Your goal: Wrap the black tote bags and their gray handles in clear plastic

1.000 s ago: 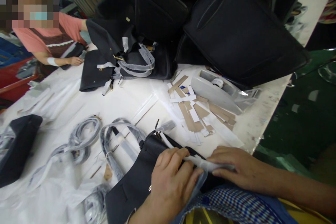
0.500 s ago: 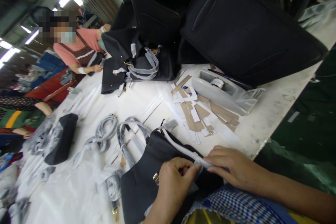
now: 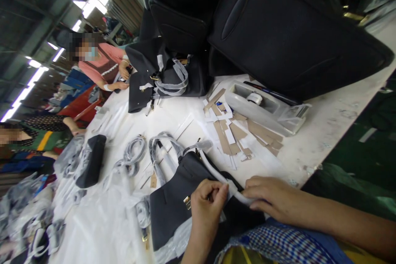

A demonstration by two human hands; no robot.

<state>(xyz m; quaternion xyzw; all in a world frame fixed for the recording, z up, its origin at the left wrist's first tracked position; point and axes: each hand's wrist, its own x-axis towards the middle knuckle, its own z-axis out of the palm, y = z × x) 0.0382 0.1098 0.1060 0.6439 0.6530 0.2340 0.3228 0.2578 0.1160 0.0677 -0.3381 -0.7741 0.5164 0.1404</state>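
In front of me a black handbag (image 3: 173, 189) with a gold clasp (image 3: 187, 203) lies tilted on the table. Its handle (image 3: 213, 170), sheathed in white wrapping, arches across the opening. My right hand (image 3: 272, 198) grips the handle's near end between thumb and fingers. At the handle's middle, my left hand (image 3: 208, 206) is closed in a pinch on a loose flap of translucent wrap (image 3: 230, 188). Its fingertips hide part of that flap. Below the left wrist, more translucent film (image 3: 177, 241) hangs over the bag's front.
Paper and card scraps (image 3: 230, 136) lie beyond the bag, beside a white plastic tray (image 3: 262, 105). Large black bags (image 3: 278, 37) stand behind. Wrapped straps (image 3: 134, 152) and a black pouch (image 3: 91, 161) are at left. Two co-workers sit across the table, one in a pink top (image 3: 102, 64).
The view has shifted, so most things sit slightly further right. My left fingertips have drawn back a little from the handle, the flap now showing beside them. My right hand keeps its grip.
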